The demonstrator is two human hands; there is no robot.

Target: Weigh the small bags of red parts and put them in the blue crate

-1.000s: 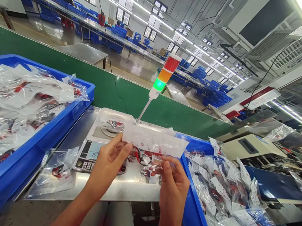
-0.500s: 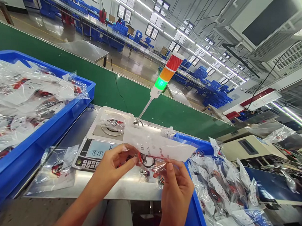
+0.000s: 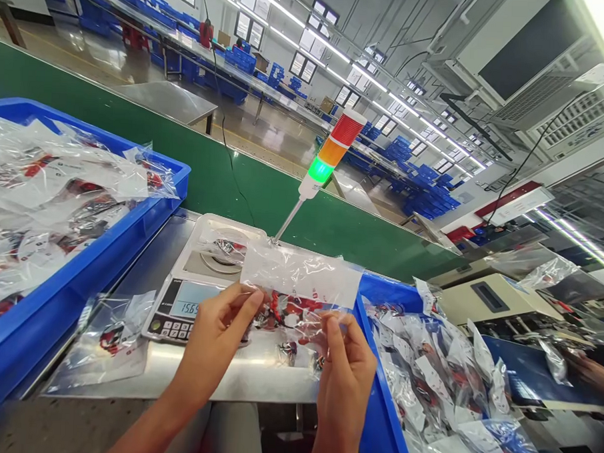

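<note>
Between my hands is a clear plastic bag with a white upper part and small red and black parts showing through its lower part. My left hand pinches its left side, my right hand its lower right. Behind the bag stands a digital scale, its display lit and partly covered by my left hand. Another bag of parts lies on the scale's pan. Under the held bag, a few small parts rest on the metal tabletop. One more filled bag lies left of the scale.
Blue bins flank me: the left bin and right bin hold several filled bags. A signal tower glows green behind the scale, before a green partition. At right, another person's hand is near a beige machine.
The held bag has turned flatter toward me, and its red parts show more. My right hand has shifted slightly left. The scale's reading has changed. Another person's hand has appeared at the right.
</note>
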